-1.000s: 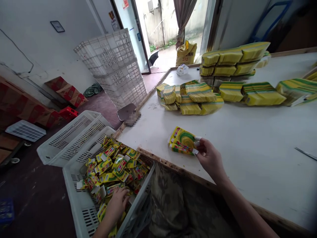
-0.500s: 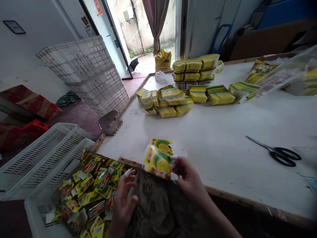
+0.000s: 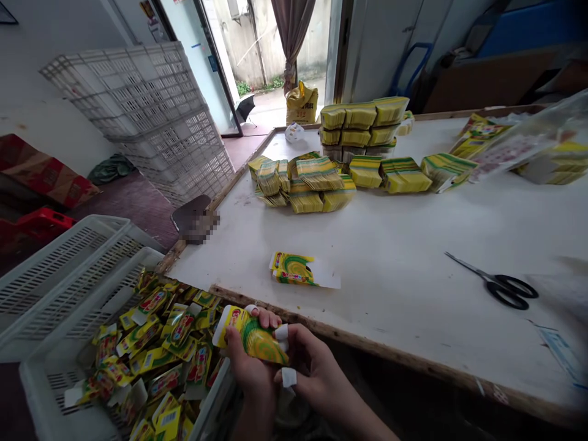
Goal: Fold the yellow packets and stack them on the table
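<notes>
Over the table's front edge I hold a small yellow and green printed carton [image 3: 257, 337] between both hands. My left hand [image 3: 252, 367] is closed around it from the left, its thumb across the front. My right hand [image 3: 312, 367] grips the carton's right end between fingers and thumb. White wraps cover several of my fingertips. Another yellow carton [image 3: 294, 268] lies on the table just beyond, with a white flap sticking out to its right. Below and left, a white plastic crate [image 3: 34, 367] holds many similar cartons [image 3: 160, 361].
Bundled yellow cartons [image 3: 316, 184] stand in piles at the table's back, beside stacked bundles [image 3: 362, 125]. Black-handled scissors [image 3: 509, 291] lie on the right of the white table [image 3: 390, 257]. More white crates [image 3: 151, 116] are stacked on the floor at left.
My right hand has brought the carton down and left from above the table. My left hand, open before, has closed on it. The carton on the table now shows uncovered.
</notes>
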{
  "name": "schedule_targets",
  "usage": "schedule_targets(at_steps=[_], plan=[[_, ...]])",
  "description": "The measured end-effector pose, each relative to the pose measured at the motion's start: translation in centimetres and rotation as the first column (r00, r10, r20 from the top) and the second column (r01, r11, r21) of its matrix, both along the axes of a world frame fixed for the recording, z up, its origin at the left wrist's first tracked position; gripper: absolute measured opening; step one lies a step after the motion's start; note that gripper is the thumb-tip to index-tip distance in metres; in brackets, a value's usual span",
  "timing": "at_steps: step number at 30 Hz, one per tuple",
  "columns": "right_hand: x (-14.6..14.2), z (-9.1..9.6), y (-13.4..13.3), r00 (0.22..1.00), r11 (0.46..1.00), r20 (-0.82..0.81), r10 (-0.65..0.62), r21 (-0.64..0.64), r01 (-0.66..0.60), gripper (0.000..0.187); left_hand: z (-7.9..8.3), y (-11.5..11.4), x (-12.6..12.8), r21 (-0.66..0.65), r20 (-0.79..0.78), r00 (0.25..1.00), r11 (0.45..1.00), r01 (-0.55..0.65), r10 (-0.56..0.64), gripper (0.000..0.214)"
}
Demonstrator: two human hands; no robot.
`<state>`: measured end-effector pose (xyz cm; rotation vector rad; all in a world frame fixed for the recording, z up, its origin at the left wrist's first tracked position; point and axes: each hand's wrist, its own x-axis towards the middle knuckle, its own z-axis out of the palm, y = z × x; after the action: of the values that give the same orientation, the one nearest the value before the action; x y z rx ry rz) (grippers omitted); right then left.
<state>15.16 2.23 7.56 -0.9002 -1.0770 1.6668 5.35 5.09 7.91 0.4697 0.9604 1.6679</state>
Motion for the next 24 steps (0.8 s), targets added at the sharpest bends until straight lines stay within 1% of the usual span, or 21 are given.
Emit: schedule_targets(at_steps=[3, 5, 6, 8, 9, 10, 13, 14, 15, 16, 17, 18, 19, 20, 21, 22, 23, 24], plan=[[-0.3, -0.1, -0.1, 0.995, 0.998, 0.078, 0.055, 0.024, -0.057, 0.036, -0.3, 0.0, -0.3, -0.023, -0.105, 0.993, 0.998, -0.054, 0.051, 0.052], [-0.1, -0.4, 0.0, 0.990, 0.996, 0.122, 0.072, 0.037, -0.078, 0.039, -0.7, -0.2, -0.4, -0.032, -0.169, 0.986, 0.999, -0.024, 0.018, 0.061], [0.1, -0.5, 0.1, 0.989, 0.997, 0.134, 0.064, 0.036, -0.069, 0.039, -0.9, -0.4, -0.4, -0.039, -0.190, 0.982, 0.999, 0.008, -0.016, 0.067], [0.6, -0.9, 0.5, 0.990, 0.999, 0.141, 0.006, 0.043, -0.012, 0.037, -1.3, -0.8, -0.3, -0.052, -0.226, 0.971, 0.996, 0.068, -0.078, 0.080], [0.9, -1.0, 0.7, 0.991, 0.998, 0.131, -0.032, 0.054, 0.025, 0.033, -1.6, -1.1, -0.3, -0.058, -0.241, 0.966, 0.995, 0.083, -0.094, 0.081], [1.3, -1.2, 0.9, 0.991, 0.996, 0.115, -0.063, 0.064, 0.056, 0.028, -1.9, -1.4, -0.4, -0.064, -0.250, 0.963, 0.994, 0.087, -0.101, 0.076], [2.3, -1.5, 1.4, 0.985, 0.989, 0.120, -0.121, 0.095, 0.109, 0.017, -2.7, -2.0, -0.9, -0.080, -0.288, 0.956, 0.996, 0.037, -0.059, 0.040], [2.7, -1.5, 1.6, 0.978, 0.984, 0.153, -0.145, 0.129, 0.125, 0.016, -2.8, -2.1, -1.3, -0.085, -0.303, 0.951, 0.996, 0.030, -0.055, 0.031], [3.2, -1.4, 1.7, 0.965, 0.973, 0.197, -0.173, 0.186, 0.136, 0.015, -2.7, -2.0, -2.0, -0.089, -0.318, 0.946, 0.995, 0.034, -0.061, 0.027], [3.8, -1.2, 1.9, 0.948, 0.954, 0.245, -0.202, 0.268, 0.134, 0.013, -2.4, -1.9, -2.8, -0.090, -0.328, 0.941, 0.995, 0.051, -0.078, 0.029], [4.4, -0.9, 2.0, 0.928, 0.923, 0.294, -0.229, 0.368, 0.111, 0.012, -2.0, -1.8, -3.8, -0.090, -0.329, 0.936, 0.991, 0.100, -0.125, 0.036], [5.0, -0.5, 2.2, 0.903, 0.877, 0.344, -0.257, 0.476, 0.068, 0.013, -1.3, -1.6, -4.8, -0.088, -0.329, 0.927, 0.984, 0.157, -0.178, 0.046], [5.5, 0.0, 2.3, 0.872, 0.815, 0.395, -0.290, 0.580, 0.008, 0.017, -0.5, -1.5, -5.7, -0.083, -0.325, 0.915, 0.971, 0.226, -0.241, 0.065], [6.0, 0.5, 2.3, 0.832, 0.740, 0.445, -0.331, 0.670, -0.064, 0.021, 0.3, -1.3, -6.6, -0.075, -0.341, 0.876, 0.938, 0.337, -0.342, 0.080], [6.4, 1.2, 2.3, 0.789, 0.664, 0.490, -0.372, 0.734, -0.143, 0.023, 1.1, -1.3, -7.1, -0.065, -0.400, 0.832, 0.918, 0.391, -0.383, 0.088], [6.5, 1.8, 2.1, 0.746, 0.599, 0.529, -0.404, 0.770, -0.222, 0.022, 1.7, -1.2, -7.4, -0.077, -0.480, 0.758, 0.882, 0.465, -0.441, 0.093], [6.6, 2.3, 2.0, 0.714, 0.550, 0.560, -0.420, 0.783, -0.291, 0.019, 2.1, -1.3, -7.3, -0.109, -0.567, 0.664, 0.844, 0.526, -0.487, 0.096], [6.5, 2.7, 1.7, 0.696, 0.519, 0.583, -0.420, 0.783, -0.343, 0.018, 2.3, -1.4, -6.8, -0.157, -0.647, 0.559, 0.808, 0.568, -0.519, 0.098]])
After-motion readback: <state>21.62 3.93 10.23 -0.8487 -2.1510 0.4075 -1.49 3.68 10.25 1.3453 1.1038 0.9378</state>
